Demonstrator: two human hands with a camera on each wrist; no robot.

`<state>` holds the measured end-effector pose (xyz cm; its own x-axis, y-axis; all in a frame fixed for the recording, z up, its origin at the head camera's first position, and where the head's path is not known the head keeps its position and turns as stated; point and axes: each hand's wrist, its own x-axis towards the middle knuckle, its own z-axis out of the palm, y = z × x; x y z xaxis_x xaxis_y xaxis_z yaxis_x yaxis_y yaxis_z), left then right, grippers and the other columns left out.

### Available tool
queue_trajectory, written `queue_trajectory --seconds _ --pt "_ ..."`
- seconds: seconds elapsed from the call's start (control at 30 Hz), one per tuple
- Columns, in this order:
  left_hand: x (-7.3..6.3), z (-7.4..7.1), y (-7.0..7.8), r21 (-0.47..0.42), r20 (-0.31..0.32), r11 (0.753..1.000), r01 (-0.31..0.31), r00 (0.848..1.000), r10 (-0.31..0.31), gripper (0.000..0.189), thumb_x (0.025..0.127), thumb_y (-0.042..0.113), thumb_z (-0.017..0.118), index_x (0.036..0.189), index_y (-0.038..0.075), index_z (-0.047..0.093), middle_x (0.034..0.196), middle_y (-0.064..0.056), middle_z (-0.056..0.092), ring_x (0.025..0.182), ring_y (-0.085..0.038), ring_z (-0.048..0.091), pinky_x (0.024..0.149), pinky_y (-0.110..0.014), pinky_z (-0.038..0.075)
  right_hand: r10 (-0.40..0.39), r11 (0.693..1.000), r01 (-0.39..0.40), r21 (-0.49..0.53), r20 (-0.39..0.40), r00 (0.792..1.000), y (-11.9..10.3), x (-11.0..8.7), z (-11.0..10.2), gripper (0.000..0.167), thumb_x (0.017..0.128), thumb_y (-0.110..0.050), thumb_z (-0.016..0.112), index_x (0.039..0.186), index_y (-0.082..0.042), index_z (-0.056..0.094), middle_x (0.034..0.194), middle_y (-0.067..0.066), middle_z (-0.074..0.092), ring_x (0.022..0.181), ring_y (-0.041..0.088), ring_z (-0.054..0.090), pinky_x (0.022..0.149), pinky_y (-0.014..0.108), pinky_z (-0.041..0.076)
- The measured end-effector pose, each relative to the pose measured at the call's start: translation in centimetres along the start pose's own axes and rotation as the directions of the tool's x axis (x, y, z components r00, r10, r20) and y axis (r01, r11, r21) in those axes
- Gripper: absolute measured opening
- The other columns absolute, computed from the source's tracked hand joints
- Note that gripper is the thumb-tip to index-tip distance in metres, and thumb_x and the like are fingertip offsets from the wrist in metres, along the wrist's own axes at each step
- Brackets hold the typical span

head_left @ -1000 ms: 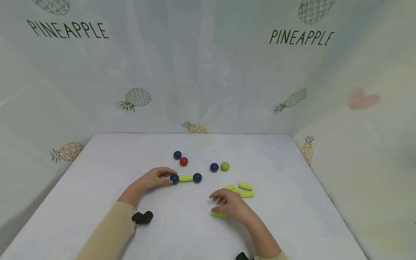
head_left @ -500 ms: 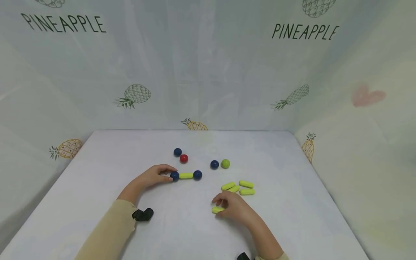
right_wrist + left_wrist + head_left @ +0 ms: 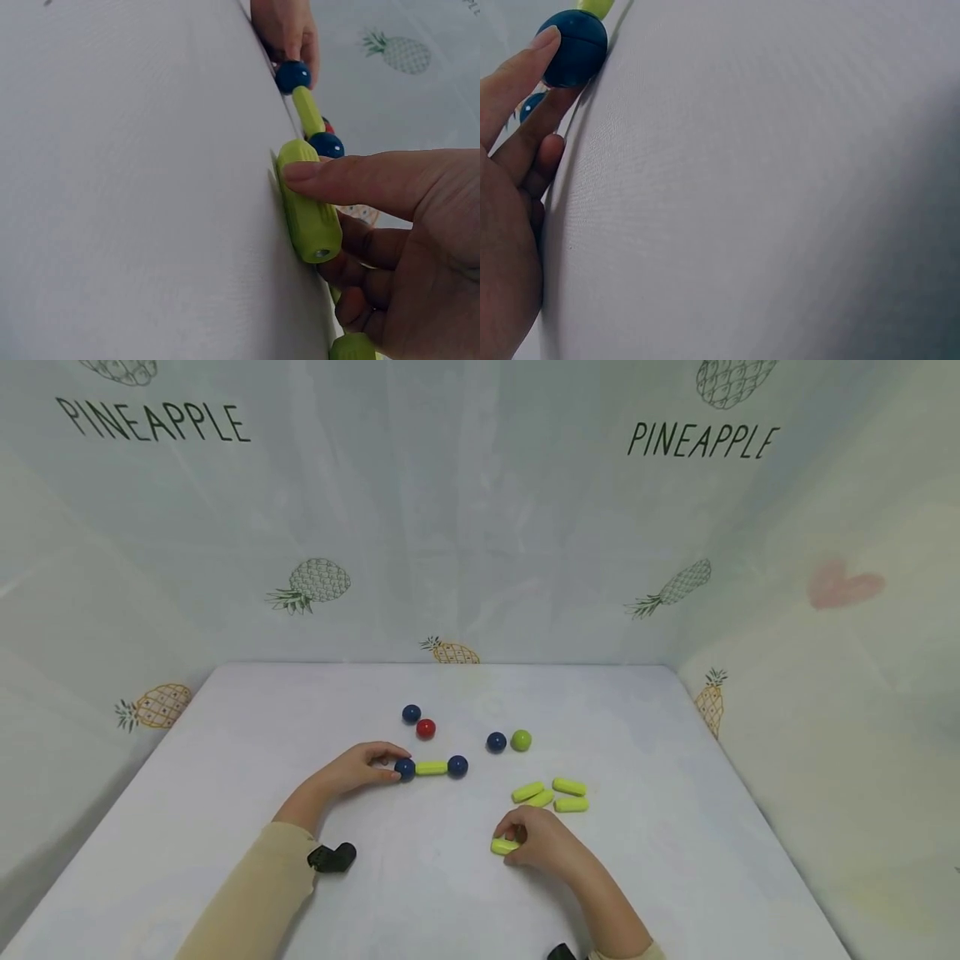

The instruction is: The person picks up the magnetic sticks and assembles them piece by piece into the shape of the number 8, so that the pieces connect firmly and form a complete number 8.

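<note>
My left hand (image 3: 365, 768) pinches a dark blue ball (image 3: 405, 769) between thumb and fingers; the left wrist view shows the thumb on this ball (image 3: 574, 49). From that ball a yellow-green rod (image 3: 431, 768) runs right to a second blue ball (image 3: 457, 767), and the three lie joined in a line on the table. Lower right, my right hand (image 3: 542, 839) pinches another yellow-green rod (image 3: 504, 846). In the right wrist view this ribbed rod (image 3: 309, 206) lies under the thumb, with a small metallic spot at its near end. The curled fingers partly hide it.
Several loose yellow-green rods (image 3: 572, 805) lie just beyond my right hand. Farther back are a blue ball (image 3: 411, 714) beside a red ball (image 3: 425, 729), and a blue ball (image 3: 497, 742) beside a green ball (image 3: 521, 740). A patterned curtain (image 3: 480, 510) rises behind the white table (image 3: 390, 893).
My right hand has closed its thumb and fingers on the single rod, which lay under the hand before. The left hand keeps its hold on the blue ball. The head view tilted slightly.
</note>
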<state>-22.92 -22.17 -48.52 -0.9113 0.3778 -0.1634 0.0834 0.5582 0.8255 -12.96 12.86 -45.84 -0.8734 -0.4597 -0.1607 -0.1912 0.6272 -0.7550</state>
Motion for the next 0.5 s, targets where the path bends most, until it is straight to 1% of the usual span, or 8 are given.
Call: queue_trajectory --seconds 0.23,0.43,0.5 --pt "-0.1 0.1 0.1 -0.008 0.007 1.000 0.005 1.000 -0.004 0.038 0.086 0.030 0.075 0.122 0.019 0.067 0.128 -0.006 0.057 0.114 -0.027 0.047 0.103 -0.054 0.033 0.026 0.999 -0.026 0.019 0.021 0.999 -0.2 0.4 -0.2 0.027 0.071 0.000 0.082 0.091 -0.014 0.071 0.082 -0.004 0.057 0.074 0.016 0.051 0.065 0.028 0.045" --pt "-0.1 0.1 0.1 0.009 0.012 1.000 0.003 1.000 -0.003 0.041 0.086 0.034 0.075 0.124 0.024 0.066 0.130 -0.003 0.057 0.116 -0.026 0.047 0.105 -0.053 0.033 0.025 0.999 -0.026 0.030 0.022 0.999 -0.8 1.2 -0.3 0.026 0.073 -0.002 0.082 0.093 -0.015 0.071 0.083 -0.005 0.058 0.075 0.016 0.052 0.066 0.028 0.045" --pt "-0.2 0.1 0.0 0.015 0.011 1.000 -0.004 1.000 0.004 0.041 0.086 0.034 0.074 0.125 0.022 0.065 0.130 -0.004 0.057 0.115 -0.027 0.047 0.105 -0.053 0.033 0.011 0.999 -0.012 0.038 0.021 1.000 -1.0 1.6 -0.2 0.025 0.074 -0.003 0.082 0.093 -0.015 0.071 0.083 -0.005 0.059 0.077 0.015 0.052 0.067 0.028 0.045"
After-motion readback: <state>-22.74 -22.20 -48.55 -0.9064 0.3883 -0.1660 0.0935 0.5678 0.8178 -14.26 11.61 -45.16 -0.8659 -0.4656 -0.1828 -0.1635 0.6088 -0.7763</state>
